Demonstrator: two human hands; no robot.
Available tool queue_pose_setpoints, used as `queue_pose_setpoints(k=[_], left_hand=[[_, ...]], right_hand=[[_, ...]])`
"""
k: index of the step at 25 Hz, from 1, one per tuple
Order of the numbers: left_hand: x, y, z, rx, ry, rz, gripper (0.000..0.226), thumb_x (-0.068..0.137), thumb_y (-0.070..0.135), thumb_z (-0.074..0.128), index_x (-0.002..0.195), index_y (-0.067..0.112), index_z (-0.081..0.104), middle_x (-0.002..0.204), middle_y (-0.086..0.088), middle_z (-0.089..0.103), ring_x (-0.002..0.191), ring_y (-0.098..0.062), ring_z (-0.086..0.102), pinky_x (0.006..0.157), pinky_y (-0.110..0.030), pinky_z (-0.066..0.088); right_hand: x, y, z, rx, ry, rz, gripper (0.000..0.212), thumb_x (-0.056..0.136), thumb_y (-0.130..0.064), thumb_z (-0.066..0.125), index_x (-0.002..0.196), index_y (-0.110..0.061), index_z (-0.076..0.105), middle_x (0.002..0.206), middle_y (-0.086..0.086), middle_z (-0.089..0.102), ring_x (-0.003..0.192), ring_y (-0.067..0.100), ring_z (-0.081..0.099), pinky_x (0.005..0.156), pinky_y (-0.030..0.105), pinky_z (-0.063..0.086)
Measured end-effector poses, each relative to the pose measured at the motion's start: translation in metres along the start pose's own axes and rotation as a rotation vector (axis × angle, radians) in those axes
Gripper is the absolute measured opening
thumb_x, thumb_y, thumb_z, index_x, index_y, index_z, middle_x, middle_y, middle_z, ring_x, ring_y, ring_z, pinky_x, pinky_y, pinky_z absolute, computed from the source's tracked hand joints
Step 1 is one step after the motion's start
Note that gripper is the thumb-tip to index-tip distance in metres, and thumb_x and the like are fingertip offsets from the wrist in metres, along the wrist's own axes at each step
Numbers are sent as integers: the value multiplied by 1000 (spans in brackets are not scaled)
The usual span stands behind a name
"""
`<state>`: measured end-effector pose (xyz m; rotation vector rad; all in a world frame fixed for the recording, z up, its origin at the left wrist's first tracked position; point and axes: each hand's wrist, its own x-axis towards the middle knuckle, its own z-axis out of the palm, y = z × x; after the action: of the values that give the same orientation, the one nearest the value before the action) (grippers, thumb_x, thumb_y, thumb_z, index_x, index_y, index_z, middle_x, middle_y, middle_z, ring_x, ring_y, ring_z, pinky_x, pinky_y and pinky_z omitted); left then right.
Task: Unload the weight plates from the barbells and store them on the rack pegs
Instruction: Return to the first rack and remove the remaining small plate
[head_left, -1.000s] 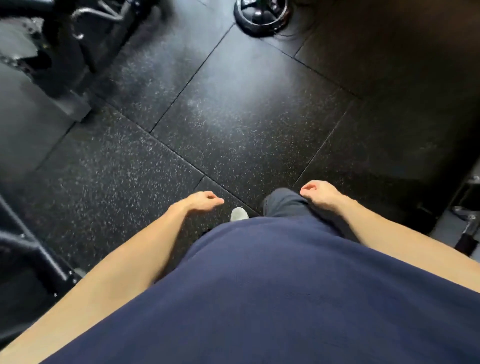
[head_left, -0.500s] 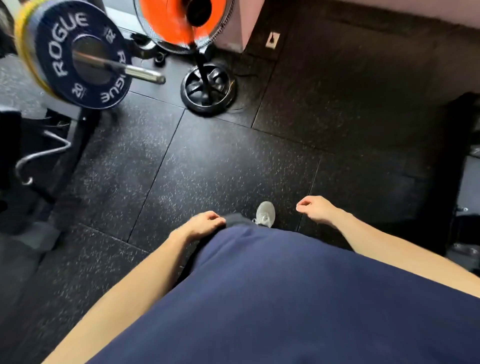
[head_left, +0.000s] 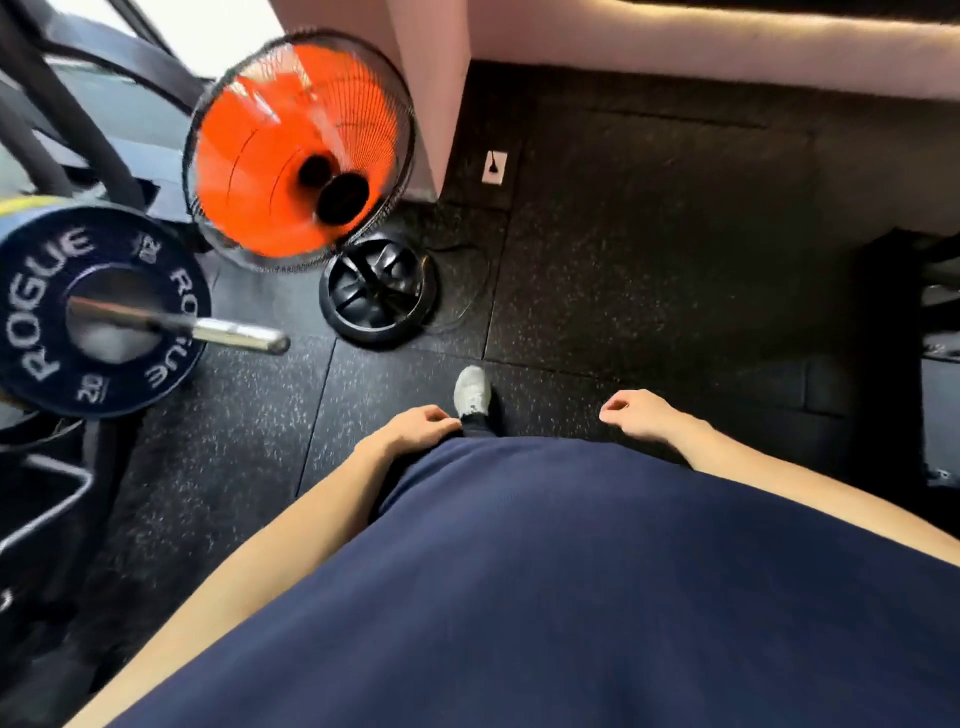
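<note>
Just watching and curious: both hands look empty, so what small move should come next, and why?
Probably a turn left to reach for the dark blue ROGUE weight plate on the steel barbell sleeve. It is still loaded, and the left hand and right hand hang loose, holding nothing.

Landmark: dark blue round ROGUE weight plate (head_left: 98, 312), far left, on the silver steel barbell sleeve (head_left: 208, 328).
Sleeve: its end sticks out right of the plate.
Behind-right of plate: orange-bladed pedestal fan in a black wire cage (head_left: 298, 150); its black round base (head_left: 378, 291) is on the black speckled rubber floor (head_left: 649, 260).
Right of plate: white sneaker (head_left: 471, 389); left hand (head_left: 418, 428); then, further right, right hand (head_left: 644, 415).
</note>
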<state>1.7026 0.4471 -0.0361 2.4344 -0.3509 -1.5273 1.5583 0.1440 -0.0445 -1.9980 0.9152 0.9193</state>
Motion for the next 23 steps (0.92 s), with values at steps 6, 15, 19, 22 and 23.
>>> queue_pose_setpoints(k=[6, 15, 19, 22, 23], left_hand=[[84, 59, -170, 86, 28, 74, 43, 95, 49, 52, 119, 15, 63, 119, -5, 64, 112, -24, 58, 90, -30, 42], [217, 204, -316, 139, 39, 95, 41, 91, 52, 57, 118, 21, 65, 117, -3, 66, 108, -21, 60, 97, -33, 47], [270, 288, -368, 167, 7, 84, 40, 92, 50, 58, 121, 23, 63, 118, 0, 65, 108, -20, 60, 99, -34, 46], [306, 362, -403, 241, -5, 127, 41, 92, 51, 57, 122, 24, 62, 123, -2, 63, 112, -23, 59, 99, -34, 47], [315, 386, -411, 285, -10, 153, 42, 92, 51, 57, 124, 24, 61, 126, -3, 62, 115, -23, 58, 100, -33, 45]], right_hand=[[69, -100, -86, 82, 99, 36, 19, 89, -27, 63, 106, -19, 67, 111, 8, 67, 91, 20, 57, 81, 26, 43], [200, -170, -235, 137, 104, 75, 38, 92, -36, 61, 125, -18, 57, 122, 6, 62, 109, 25, 59, 94, 36, 47], [247, -180, -320, 156, 95, 71, 37, 94, -35, 58, 127, -18, 56, 125, 5, 60, 110, 23, 58, 91, 34, 46], [270, -178, -380, 219, 106, 82, 35, 94, -32, 58, 126, -16, 58, 126, 7, 60, 109, 22, 58, 89, 32, 45], [273, -177, -398, 252, 112, 95, 37, 94, -31, 59, 127, -15, 57, 127, 7, 60, 112, 22, 58, 91, 33, 46]])
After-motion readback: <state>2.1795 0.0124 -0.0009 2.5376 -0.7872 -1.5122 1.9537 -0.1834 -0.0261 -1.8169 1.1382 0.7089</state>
